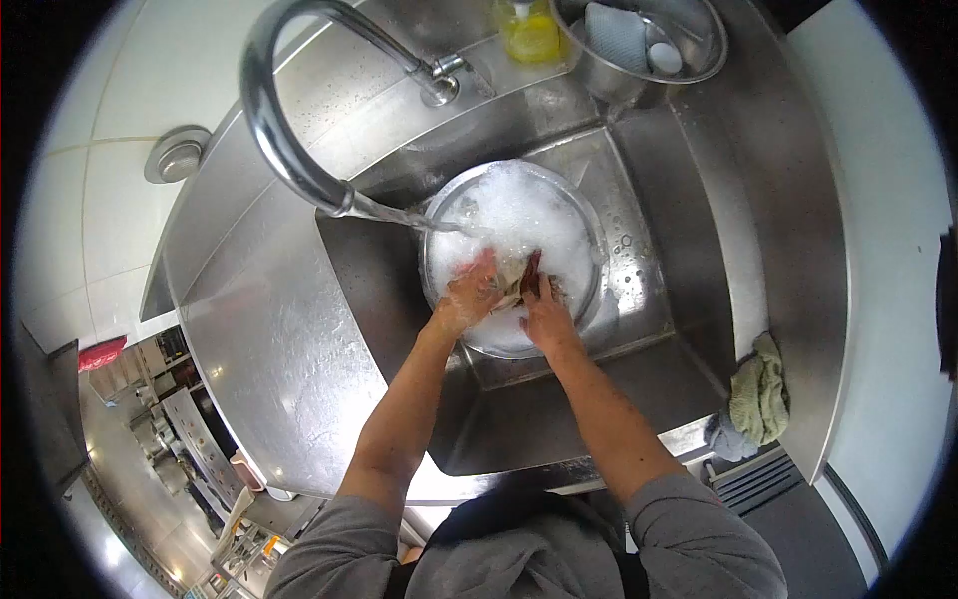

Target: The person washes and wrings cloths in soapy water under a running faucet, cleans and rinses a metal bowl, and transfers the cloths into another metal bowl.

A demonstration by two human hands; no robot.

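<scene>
A round metal basin (602,245) full of white suds (529,205) stands in the steel sink (624,389). Within the foam, a wet cloth (512,275) with beige and dark red parts lies bunched between my hands. My left hand (472,292) grips its left side, the fingertips partly covered by suds. On the other side, my right hand (546,311) has its fingers closed around the dark red part. Water (399,214) runs from the curved faucet (267,120) into the basin. The cloth's lower part is hidden by foam and hands.
Behind the sink stand a jar of yellow liquid (529,38) and a metal bowl (704,72) holding a grey-white sponge (615,36) and a small white round item (665,58). A green cloth (760,389) hangs at the right front edge. A wet steel drainboard (284,349) adjoins on the left.
</scene>
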